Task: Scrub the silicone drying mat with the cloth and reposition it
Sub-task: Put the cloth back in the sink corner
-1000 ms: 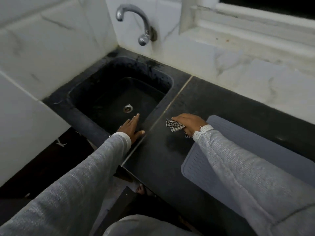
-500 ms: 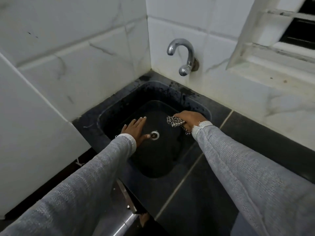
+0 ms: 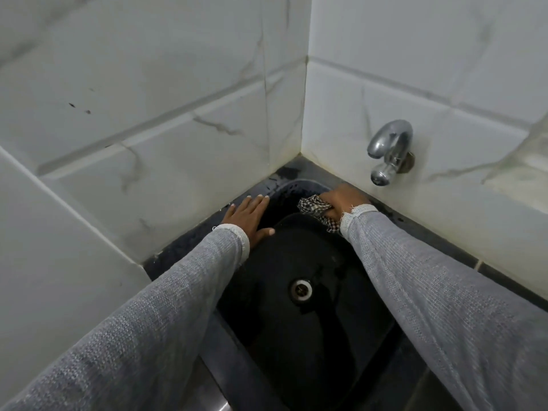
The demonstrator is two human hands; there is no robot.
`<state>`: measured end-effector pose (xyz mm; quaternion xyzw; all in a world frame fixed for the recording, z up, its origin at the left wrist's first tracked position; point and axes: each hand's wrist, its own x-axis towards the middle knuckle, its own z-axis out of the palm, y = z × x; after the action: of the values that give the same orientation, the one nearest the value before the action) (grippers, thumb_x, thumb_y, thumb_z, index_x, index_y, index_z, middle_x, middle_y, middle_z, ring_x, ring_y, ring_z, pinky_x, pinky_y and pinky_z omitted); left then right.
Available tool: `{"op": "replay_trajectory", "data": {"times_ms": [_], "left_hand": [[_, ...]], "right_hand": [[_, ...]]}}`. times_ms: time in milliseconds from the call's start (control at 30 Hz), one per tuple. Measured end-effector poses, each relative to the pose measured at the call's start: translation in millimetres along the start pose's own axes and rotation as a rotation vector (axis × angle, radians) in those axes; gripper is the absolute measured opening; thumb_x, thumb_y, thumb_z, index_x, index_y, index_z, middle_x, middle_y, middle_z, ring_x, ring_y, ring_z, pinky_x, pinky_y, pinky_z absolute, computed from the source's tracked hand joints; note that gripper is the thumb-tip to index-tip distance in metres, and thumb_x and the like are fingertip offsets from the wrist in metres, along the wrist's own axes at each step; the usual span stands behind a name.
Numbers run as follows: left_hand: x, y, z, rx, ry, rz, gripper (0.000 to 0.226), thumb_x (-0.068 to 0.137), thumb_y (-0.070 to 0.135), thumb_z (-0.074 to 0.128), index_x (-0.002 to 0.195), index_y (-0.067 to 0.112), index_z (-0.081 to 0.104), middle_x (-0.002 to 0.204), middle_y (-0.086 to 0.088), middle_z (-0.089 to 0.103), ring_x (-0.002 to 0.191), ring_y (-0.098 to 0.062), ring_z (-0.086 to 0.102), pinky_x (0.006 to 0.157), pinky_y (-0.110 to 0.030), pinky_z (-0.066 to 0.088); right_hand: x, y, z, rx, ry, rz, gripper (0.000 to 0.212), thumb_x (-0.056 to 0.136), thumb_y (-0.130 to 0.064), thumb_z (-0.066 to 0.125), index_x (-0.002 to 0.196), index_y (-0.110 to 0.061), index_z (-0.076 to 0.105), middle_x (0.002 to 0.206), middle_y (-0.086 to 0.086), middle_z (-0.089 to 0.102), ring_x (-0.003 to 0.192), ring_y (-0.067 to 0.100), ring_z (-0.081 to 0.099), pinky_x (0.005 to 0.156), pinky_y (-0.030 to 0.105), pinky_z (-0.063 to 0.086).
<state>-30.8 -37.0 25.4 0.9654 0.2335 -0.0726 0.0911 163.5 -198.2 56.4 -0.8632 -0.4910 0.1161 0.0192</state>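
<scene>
My right hand (image 3: pixel 341 201) grips a black-and-white checkered cloth (image 3: pixel 314 206) over the far corner of the black sink (image 3: pixel 296 336), just below the tap. My left hand (image 3: pixel 247 216) lies flat with straight fingers on the sink's left rim, beside the tiled wall. The silicone drying mat is out of view.
A chrome tap (image 3: pixel 388 151) sticks out of the right wall above the sink. White marble-look tiles (image 3: pixel 166 120) close in the corner on the left and back. A round drain (image 3: pixel 301 289) sits in the sink floor. Dark counter (image 3: pixel 504 280) runs off to the right.
Both hands moved from the counter edge out over the sink to its far corner. The view swung left, so the grey mat dropped out of sight. The cloth stayed in my right hand.
</scene>
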Motion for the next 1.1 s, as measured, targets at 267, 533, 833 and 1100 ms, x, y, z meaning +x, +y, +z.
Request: {"op": "replay_trajectory", "data": {"times_ms": [267,533,833,1100], "left_hand": [[56,-26,7,0.009,-0.022,-0.001,0.078,0.091,0.054,0.045,0.150,0.025,0.003,0.158,0.005,0.003,0.145,-0.018,0.002,0.114,-0.045,0.012],[102,-30,18,-0.017,-0.015,0.040,0.079,0.091,0.054,0.044,0.150,0.023,0.002,0.158,0.005,0.003,0.145,-0.017,0.002,0.116,-0.042,0.014],[140,-41,26,0.011,-0.002,0.101,0.080,0.091,0.053,0.045,0.150,0.023,0.001,0.158,0.007,0.001,0.144,-0.015,-0.001,0.114,-0.043,0.011],[149,-49,54,0.059,0.004,0.118,0.081,0.090,0.056,0.042,0.150,0.026,-0.003,0.158,0.009,-0.001,0.144,-0.013,-0.002,0.114,-0.038,0.007]], "right_hand": [[76,5,20,0.129,-0.013,0.185,0.032,0.094,-0.019,0.049,0.123,-0.007,0.057,0.127,0.014,0.056,0.112,0.030,0.054,0.095,0.030,0.040],[138,10,28,0.241,0.142,0.196,0.026,0.087,-0.005,0.056,0.112,-0.006,0.063,0.113,0.016,0.062,0.103,0.029,0.059,0.091,0.032,0.044],[216,15,29,0.315,0.447,0.055,0.021,0.069,0.000,0.057,0.078,-0.016,0.069,0.080,0.005,0.071,0.075,0.013,0.061,0.068,0.024,0.049],[239,20,80,0.218,0.479,-0.152,0.055,0.059,0.009,0.059,0.112,-0.001,0.063,0.116,0.019,0.060,0.112,0.035,0.050,0.100,0.038,0.036]]}}
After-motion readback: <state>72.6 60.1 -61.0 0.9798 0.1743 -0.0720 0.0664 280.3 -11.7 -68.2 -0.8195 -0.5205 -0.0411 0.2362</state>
